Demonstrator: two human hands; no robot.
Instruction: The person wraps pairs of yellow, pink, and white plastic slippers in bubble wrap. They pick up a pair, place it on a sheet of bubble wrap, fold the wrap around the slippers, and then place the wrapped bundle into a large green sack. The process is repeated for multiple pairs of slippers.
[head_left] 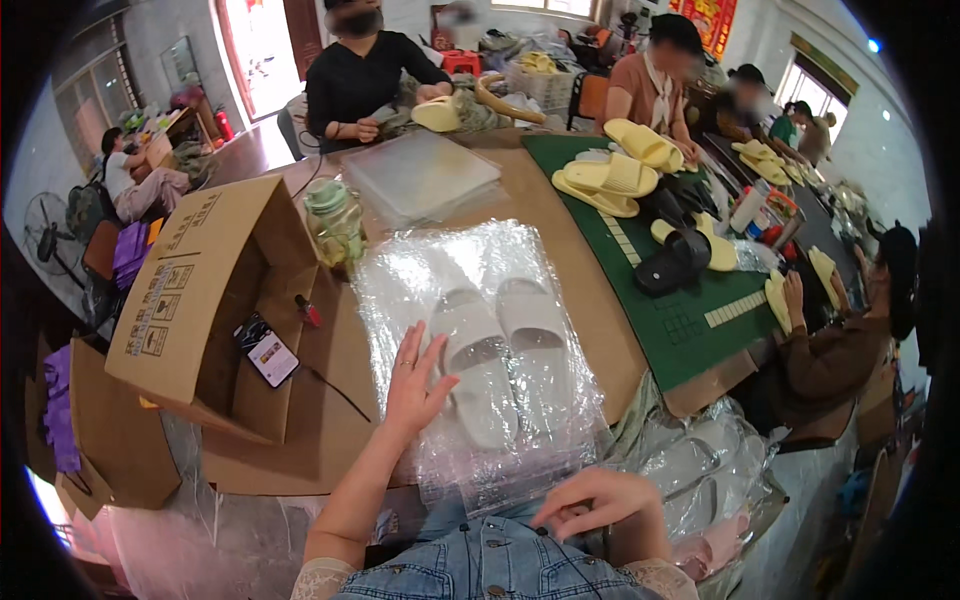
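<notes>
white slippers [505, 350] (clear bag [420, 270]), green mat [690, 335]

At nine o'clock of the bagged white slippers [505, 350], the open cardboard box [215, 290] blocks passage. A glass jar [335, 222] stands at eleven. Bare tabletop [590, 290] lies open at three.

Slippers [505, 350] lie in a bag [470, 260] (carton [200, 290] to its left).
</notes>
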